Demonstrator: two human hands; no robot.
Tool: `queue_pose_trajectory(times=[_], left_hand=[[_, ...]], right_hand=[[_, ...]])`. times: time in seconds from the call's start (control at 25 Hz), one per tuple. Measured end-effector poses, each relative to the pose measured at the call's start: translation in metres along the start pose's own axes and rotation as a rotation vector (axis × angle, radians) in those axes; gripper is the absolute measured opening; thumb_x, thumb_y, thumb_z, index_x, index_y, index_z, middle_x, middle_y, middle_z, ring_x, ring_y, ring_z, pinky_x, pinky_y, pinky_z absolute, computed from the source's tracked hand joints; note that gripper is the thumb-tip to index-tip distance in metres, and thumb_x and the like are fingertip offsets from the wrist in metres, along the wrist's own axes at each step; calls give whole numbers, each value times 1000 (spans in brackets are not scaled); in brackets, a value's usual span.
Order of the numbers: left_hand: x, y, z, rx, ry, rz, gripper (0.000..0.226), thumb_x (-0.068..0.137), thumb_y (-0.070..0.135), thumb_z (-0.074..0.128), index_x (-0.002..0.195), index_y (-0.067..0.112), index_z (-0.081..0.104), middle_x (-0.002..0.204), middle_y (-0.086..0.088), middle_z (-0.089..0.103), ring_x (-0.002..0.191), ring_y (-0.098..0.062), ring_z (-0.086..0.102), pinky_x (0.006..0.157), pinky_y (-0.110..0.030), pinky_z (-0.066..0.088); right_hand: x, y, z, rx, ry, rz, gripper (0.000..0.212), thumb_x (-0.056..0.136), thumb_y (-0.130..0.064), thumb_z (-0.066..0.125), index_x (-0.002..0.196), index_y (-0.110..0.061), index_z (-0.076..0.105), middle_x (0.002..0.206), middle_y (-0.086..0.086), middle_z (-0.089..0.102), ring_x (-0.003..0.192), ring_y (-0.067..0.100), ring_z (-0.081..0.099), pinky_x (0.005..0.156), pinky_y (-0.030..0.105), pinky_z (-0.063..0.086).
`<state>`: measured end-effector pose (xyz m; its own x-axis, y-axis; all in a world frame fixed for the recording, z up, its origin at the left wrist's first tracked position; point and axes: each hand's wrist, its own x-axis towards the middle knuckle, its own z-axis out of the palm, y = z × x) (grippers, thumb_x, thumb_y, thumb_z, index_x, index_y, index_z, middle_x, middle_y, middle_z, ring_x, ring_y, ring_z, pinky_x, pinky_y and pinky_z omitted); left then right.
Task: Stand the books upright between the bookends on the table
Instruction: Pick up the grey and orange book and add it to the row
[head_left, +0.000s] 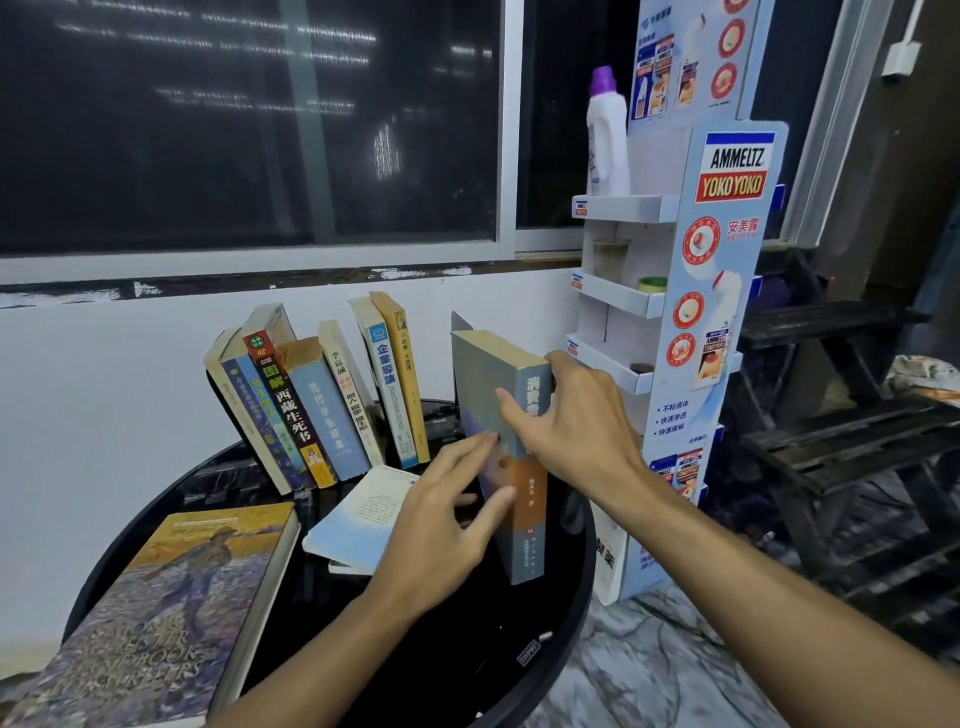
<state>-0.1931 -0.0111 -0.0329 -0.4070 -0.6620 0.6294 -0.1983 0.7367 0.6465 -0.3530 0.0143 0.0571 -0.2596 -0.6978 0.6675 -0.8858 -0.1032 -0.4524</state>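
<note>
— Where is the book being handled?
— The grey book (483, 374) stands upright on the black desk (426, 654), just in front of a dark bookend (461, 321) whose top shows behind it.
— And the hands?
— The right hand (576, 415) has its grip curled over the book's top corner, thumb on the cover, fingers round the spine side. The left hand (441, 519) is spread, straight fingers touching the cover lower down.
— The other books?
— A row of books (322, 405) leans leftward at the back of the desk, apart from the grey one. A pale book (358, 519) lies flat in the middle. A large painted book (171, 597) lies flat at the front left.
</note>
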Motion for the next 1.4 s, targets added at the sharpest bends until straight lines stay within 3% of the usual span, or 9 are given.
queue_pose_trajectory(times=[0.16, 0.24, 0.36, 0.52, 0.76, 1.04, 1.16, 1.24, 1.4], left_hand=[[35, -15, -32, 167, 87, -7, 48, 100, 12, 58, 147, 23, 49, 136, 18, 54, 125, 2, 52, 104, -27, 50], [56, -24, -49, 316, 76, -53, 53, 100, 13, 56, 151, 22, 43, 147, 8, 49, 136, -9, 45, 117, -32, 36], [89, -32, -75, 481, 50, -100, 61, 98, 12, 57, 155, 18, 36, 157, 0, 39, 145, -18, 34, 119, -30, 23], [127, -33, -98, 640, 27, -96, 68, 95, 12, 63, 155, 15, 31, 160, -4, 33, 147, -23, 29, 118, -40, 30], [162, -46, -112, 756, -95, -123, 70, 92, 16, 69, 151, 22, 32, 155, 0, 35, 149, -28, 25, 114, -52, 39], [176, -64, -113, 691, -72, -118, 47, 92, 16, 69, 134, 24, 49, 124, -3, 62, 117, -24, 61, 92, -47, 57], [176, -68, -110, 649, -18, -102, 51, 92, 15, 70, 139, 21, 50, 129, -4, 63, 119, -24, 61, 95, -46, 56], [175, -69, -109, 613, 17, -103, 51, 92, 14, 70, 139, 19, 51, 131, -5, 63, 119, -22, 61, 95, -43, 56], [178, -73, -110, 553, 46, -118, 45, 91, 14, 71, 133, 19, 56, 126, -3, 65, 114, -20, 64, 92, -42, 58]], right_hand=[[5, 1, -1, 7, 18, -18, 40, 86, -52, 67, 90, -14, 57, 83, 4, 69, 74, 24, 64, 62, 37, 52], [10, 1, -2, -2, 24, -22, 40, 86, -52, 67, 89, -14, 57, 81, 0, 66, 72, 20, 62, 58, 32, 50], [21, 0, -3, -14, 20, -22, 40, 87, -53, 68, 88, -15, 56, 80, -5, 59, 70, 13, 59, 50, 17, 39], [36, -6, 4, 7, 59, -21, 42, 84, -53, 67, 82, -13, 56, 76, 0, 66, 69, 20, 61, 54, 30, 46], [58, -22, 22, -5, 54, -94, 38, 87, -53, 67, 85, -19, 49, 74, -5, 55, 64, 14, 52, 46, 18, 27], [97, -18, 58, -24, 84, -97, 38, 88, -53, 65, 93, -20, 47, 84, -3, 56, 75, 17, 57, 53, 22, 33], [108, -16, 72, 10, 88, -59, 39, 88, -55, 66, 95, -20, 48, 88, -4, 56, 80, 16, 58, 56, 19, 37], [112, -17, 78, 7, 94, -49, 39, 89, -55, 65, 96, -20, 48, 87, -5, 54, 78, 13, 54, 53, 14, 30], [122, -20, 92, -3, 115, -49, 40, 89, -56, 64, 95, -19, 49, 86, -5, 54, 77, 13, 53, 53, 17, 30]])
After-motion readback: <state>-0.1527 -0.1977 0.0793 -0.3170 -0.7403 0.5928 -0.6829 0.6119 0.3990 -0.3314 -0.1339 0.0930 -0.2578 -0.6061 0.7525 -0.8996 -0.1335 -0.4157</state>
